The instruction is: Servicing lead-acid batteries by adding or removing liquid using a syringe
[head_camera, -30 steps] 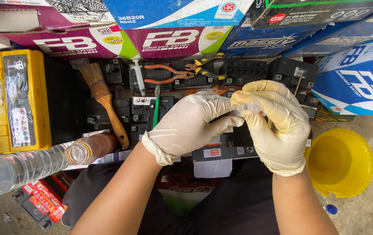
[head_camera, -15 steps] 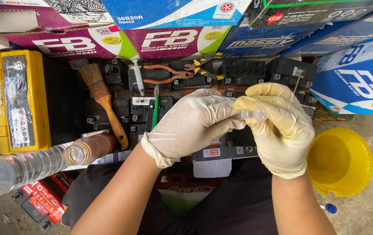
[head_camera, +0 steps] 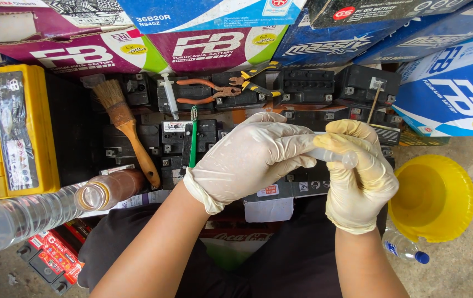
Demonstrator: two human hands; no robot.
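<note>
Head view: two gloved hands meet over a bank of small black batteries (head_camera: 308, 88), the landmark for all that follows.
Left hand: the left hand (head_camera: 247, 160), in a cream glove, hovers just above the batteries' near edge, fingers curled and clenched around one end of a small clear tube (head_camera: 333, 155).
Right hand: the right hand (head_camera: 360, 176), gloved alike, pinches the tube's other end between thumb and fingers (the tube is mostly hidden by both gloves).
Tube: held in the air between the two hands, over the batteries' front right part.
On the batteries: a wooden-handled brush (head_camera: 126, 127) lies on their left part, a green toothbrush (head_camera: 193, 138) near the middle, a syringe (head_camera: 170, 96) and orange-handled pliers (head_camera: 209, 91) toward the far edge.
Left of the batteries: a yellow battery (head_camera: 12, 129) stands just beside them; a clear plastic bottle (head_camera: 32, 212) lies nearer the person.
Right of the batteries: a yellow funnel (head_camera: 435, 198) sits on the concrete floor.
Behind the batteries: stacked cardboard boxes (head_camera: 214, 47), purple, blue and white.
</note>
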